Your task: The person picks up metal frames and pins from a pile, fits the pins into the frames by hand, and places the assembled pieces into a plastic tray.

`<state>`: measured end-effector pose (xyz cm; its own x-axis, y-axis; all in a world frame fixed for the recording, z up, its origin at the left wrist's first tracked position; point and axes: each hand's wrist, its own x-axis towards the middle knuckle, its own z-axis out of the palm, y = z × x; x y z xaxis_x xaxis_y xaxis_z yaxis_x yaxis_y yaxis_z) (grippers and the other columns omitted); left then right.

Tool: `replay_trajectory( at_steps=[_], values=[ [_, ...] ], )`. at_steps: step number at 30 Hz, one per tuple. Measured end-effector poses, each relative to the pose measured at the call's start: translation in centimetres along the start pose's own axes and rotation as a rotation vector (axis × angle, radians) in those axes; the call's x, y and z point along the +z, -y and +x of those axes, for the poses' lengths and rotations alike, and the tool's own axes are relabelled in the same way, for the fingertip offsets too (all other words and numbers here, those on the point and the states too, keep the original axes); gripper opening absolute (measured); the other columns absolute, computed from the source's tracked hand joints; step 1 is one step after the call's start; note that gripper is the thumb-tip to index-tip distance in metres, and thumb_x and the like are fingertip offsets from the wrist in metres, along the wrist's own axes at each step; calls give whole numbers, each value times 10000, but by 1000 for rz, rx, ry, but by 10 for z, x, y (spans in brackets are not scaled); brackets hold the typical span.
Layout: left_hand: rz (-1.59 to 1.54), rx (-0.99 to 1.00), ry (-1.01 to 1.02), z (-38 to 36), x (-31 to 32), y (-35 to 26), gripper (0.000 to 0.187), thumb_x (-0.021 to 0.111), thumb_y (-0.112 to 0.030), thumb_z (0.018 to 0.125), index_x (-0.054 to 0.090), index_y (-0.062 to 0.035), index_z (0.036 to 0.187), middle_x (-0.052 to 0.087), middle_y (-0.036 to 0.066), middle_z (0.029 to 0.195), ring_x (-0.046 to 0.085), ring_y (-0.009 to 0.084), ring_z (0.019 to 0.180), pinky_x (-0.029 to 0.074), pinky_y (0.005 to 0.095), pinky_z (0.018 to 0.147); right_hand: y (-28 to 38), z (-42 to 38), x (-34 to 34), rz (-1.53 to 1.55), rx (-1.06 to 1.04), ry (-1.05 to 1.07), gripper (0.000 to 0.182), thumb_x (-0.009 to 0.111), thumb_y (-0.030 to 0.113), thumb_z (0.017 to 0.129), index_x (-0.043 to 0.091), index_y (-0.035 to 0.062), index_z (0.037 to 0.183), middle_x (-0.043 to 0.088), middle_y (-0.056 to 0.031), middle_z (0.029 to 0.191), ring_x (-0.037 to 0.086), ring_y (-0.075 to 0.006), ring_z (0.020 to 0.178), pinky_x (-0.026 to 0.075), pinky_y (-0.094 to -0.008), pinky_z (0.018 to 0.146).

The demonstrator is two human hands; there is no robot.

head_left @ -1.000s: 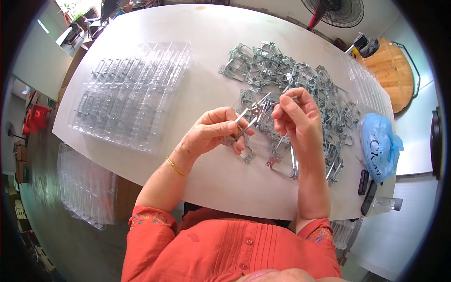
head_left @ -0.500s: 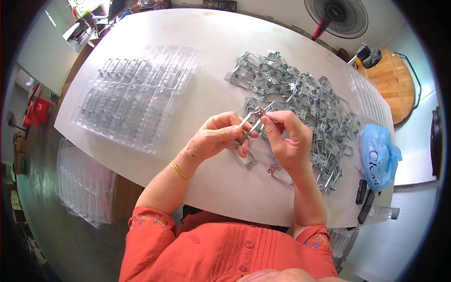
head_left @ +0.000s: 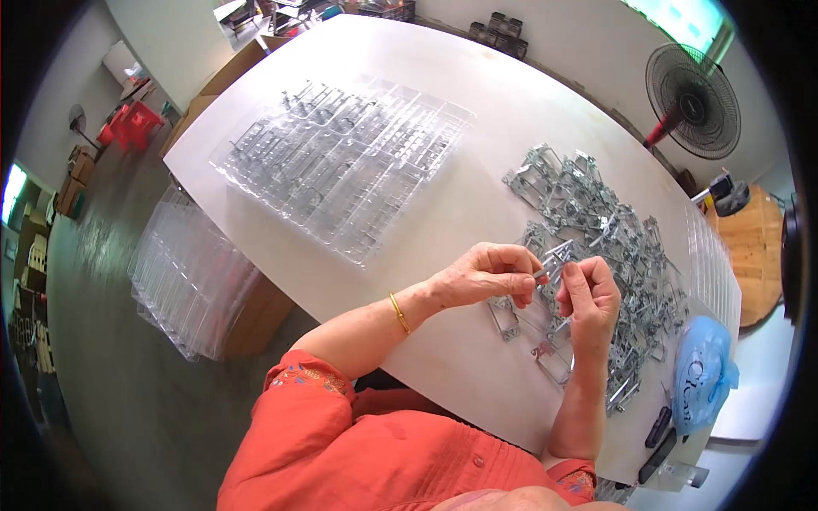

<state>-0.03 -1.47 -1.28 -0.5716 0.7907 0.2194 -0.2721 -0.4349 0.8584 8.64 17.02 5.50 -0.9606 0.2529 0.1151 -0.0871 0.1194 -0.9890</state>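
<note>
Between my two hands is a small metal bracket [head_left: 555, 255] with thin silvery arms. My left hand [head_left: 487, 277], a gold bangle at its wrist, pinches the bracket between thumb and fingers. From the other side, the thumb and fingertips of my right hand [head_left: 590, 294] close on it too; part of the bracket is hidden by the fingers. A heap of similar metal brackets [head_left: 630, 247] lies just beyond and right of my hands. Two loose brackets, including one with a reddish end [head_left: 545, 349], rest on the table [head_left: 426, 341] nearer to me.
Clear plastic trays [head_left: 341, 234] holding rows of metal parts lie left on the table. More clear trays [head_left: 192, 281] are stacked beside a cardboard box below. At right are a blue plastic bag [head_left: 703, 375], black objects [head_left: 657, 427] and more trays [head_left: 711, 264]. A fan [head_left: 692, 102] stands behind.
The view has swung left, so the table appears shifted right. Both hands still hold the bracket, which has been turned to a different angle between the fingers.
</note>
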Motion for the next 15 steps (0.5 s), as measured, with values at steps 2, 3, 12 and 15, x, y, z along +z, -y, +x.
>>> replay_trajectory(
  at_steps=[2, 3, 12, 15],
  values=[
    [-74, -4, -19, 1, 0, 1, 208, 666, -197, 1018, 669, 11, 1019, 660, 102, 1102, 679, 147, 883, 560, 327, 810, 3, 0, -6, -115, 10, -34, 227, 640, 160, 1027, 564, 77, 830, 535, 32, 657, 447, -25, 565, 342, -194, 506],
    [-41, -23, -48, 1, -1, -1, 208, 670, -215, 1016, 664, -7, 1014, 680, 99, 1039, 685, 148, 859, 562, 320, 802, 3, 1, -13, -142, -10, -35, 219, 638, 163, 1033, 572, 79, 843, 535, 36, 673, 456, -28, 584, 344, -192, 512],
    [1, -52, 8, -1, 5, -3, 242, 718, -238, 985, 666, -16, 903, 692, 87, 949, 689, 137, 846, 588, 310, 768, 4, -1, -7, -25, -167, 142, 78, 662, 80, 1004, 645, 11, 972, 634, -109, 1199, 624, -84, 812, 524, -235, 764],
    [-14, -68, 12, -1, 1, 0, 224, 738, -226, 970, 665, -15, 941, 684, 93, 1021, 689, 142, 855, 589, 324, 775, 5, -3, -4, 33, -135, 175, 84, 663, 86, 1005, 649, 6, 981, 639, -122, 1216, 644, -98, 838, 538, -253, 792]
  ],
)
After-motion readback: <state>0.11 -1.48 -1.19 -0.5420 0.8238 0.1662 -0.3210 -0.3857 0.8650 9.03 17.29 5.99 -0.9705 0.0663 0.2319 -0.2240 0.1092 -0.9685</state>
